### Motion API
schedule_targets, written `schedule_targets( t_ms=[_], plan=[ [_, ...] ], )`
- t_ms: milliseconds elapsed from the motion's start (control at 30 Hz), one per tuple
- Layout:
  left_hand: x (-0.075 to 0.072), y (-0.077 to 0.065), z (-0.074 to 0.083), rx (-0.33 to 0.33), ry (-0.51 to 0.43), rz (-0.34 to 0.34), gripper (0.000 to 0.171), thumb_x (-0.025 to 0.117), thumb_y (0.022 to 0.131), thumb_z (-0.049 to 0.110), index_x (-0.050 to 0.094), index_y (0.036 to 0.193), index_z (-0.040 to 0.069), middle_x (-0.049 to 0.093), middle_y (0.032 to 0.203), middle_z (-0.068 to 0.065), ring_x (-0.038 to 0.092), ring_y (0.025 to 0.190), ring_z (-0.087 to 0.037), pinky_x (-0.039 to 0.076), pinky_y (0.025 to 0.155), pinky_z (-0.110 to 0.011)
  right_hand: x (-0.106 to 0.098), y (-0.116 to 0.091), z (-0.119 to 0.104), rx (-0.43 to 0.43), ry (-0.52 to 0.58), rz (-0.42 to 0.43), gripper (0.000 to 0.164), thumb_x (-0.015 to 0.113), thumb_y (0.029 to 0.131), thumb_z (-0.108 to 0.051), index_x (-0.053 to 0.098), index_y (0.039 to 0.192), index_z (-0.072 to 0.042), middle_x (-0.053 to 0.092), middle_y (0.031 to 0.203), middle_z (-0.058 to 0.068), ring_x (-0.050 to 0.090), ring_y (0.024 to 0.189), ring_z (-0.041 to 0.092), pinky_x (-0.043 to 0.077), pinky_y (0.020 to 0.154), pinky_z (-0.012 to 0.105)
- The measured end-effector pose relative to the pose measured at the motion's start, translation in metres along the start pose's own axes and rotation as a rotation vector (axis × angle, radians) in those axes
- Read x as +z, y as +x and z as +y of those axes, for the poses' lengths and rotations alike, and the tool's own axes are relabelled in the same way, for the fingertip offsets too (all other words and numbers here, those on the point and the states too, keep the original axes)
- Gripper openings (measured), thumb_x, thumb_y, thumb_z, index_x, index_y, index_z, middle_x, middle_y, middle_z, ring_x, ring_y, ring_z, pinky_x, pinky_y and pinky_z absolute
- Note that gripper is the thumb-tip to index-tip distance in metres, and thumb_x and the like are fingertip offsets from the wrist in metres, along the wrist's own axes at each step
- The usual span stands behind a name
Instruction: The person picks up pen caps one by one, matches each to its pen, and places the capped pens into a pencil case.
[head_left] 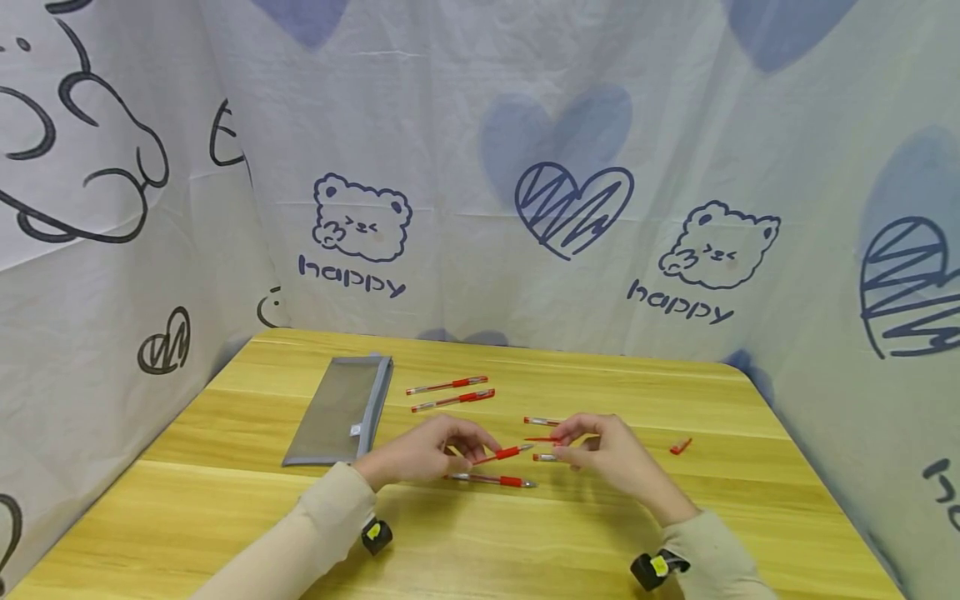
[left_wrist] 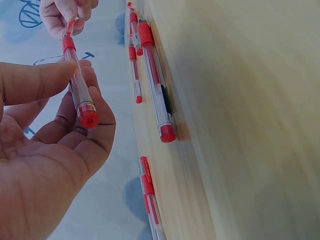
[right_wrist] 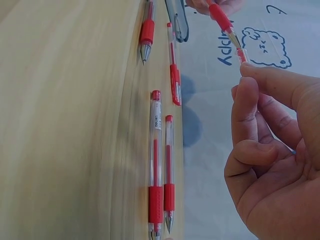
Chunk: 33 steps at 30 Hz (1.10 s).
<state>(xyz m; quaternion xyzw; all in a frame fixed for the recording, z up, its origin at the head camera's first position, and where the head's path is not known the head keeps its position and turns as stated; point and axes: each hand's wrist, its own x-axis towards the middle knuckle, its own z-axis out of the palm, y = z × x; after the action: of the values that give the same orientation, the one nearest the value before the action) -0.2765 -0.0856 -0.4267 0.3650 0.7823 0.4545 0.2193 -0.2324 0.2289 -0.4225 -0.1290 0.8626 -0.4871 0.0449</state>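
Observation:
My left hand (head_left: 442, 447) grips the clear barrel of a red gel pen (left_wrist: 77, 85) between thumb and fingers. Its metal tip is bare and points right, toward my right hand (head_left: 607, 450). A small clear-and-red pen cap (right_wrist: 242, 55) is pinched between my right thumb and fingertips. In the right wrist view the pen's tip is at the cap's mouth; how far it is inside cannot be told. Just below the left hand an uncapped gel pen (head_left: 487, 479) lies on the table. Two more pens (right_wrist: 156, 150) lie beneath the right hand, partly hidden by it in the head view.
Two capped red pens (head_left: 453, 401) lie side by side farther back. A grey zip pouch (head_left: 333, 412) lies flat at the left. Another red cap (head_left: 681, 447) sits at the right of the wooden table (head_left: 600, 533). Printed cloth (head_left: 465, 275) hangs around the table.

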Motion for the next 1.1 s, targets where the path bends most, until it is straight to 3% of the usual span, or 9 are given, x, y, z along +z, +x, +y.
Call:
schedule_targets(
  t_ms=[233, 900, 1100],
  plan=[
    [0.0, 0.0006, 0.0008, -0.016, 0.002, -0.006, 0.034, 0.062, 0.103, -0.005, 0.075, 0.13, 0.01, 0.073, 0.117, -0.02, 0.065, 0.101, -0.016, 0.056, 0.089, -0.023, 0.0026, 0.0008, -0.0013, -0.006, 0.009, -0.015, 0.024, 0.08, 0.096, -0.014, 0.075, 0.116, -0.001, 0.073, 0.101, 0.012, 0.074, 0.074, 0.027, 0.064, 0.071, 0.039],
    [0.0031, 0.0058, 0.0062, 0.006, 0.037, -0.004, 0.024, 0.066, 0.102, -0.002, 0.077, 0.122, 0.007, 0.076, 0.113, -0.019, 0.068, 0.097, -0.014, 0.057, 0.087, -0.023, 0.0091, 0.0015, -0.0032, 0.018, 0.007, -0.025, 0.021, 0.082, 0.096, -0.017, 0.077, 0.112, -0.004, 0.071, 0.098, 0.007, 0.07, 0.071, 0.027, 0.063, 0.069, 0.037],
    [0.0052, 0.0068, 0.0057, -0.007, 0.061, 0.019, 0.022, 0.068, 0.102, -0.002, 0.078, 0.119, 0.009, 0.077, 0.108, -0.01, 0.069, 0.095, -0.012, 0.057, 0.084, -0.023, 0.0091, 0.0005, -0.0032, 0.036, 0.028, -0.026, 0.023, 0.082, 0.096, -0.018, 0.076, 0.113, -0.004, 0.072, 0.1, 0.008, 0.071, 0.073, 0.027, 0.063, 0.071, 0.039]
  ],
)
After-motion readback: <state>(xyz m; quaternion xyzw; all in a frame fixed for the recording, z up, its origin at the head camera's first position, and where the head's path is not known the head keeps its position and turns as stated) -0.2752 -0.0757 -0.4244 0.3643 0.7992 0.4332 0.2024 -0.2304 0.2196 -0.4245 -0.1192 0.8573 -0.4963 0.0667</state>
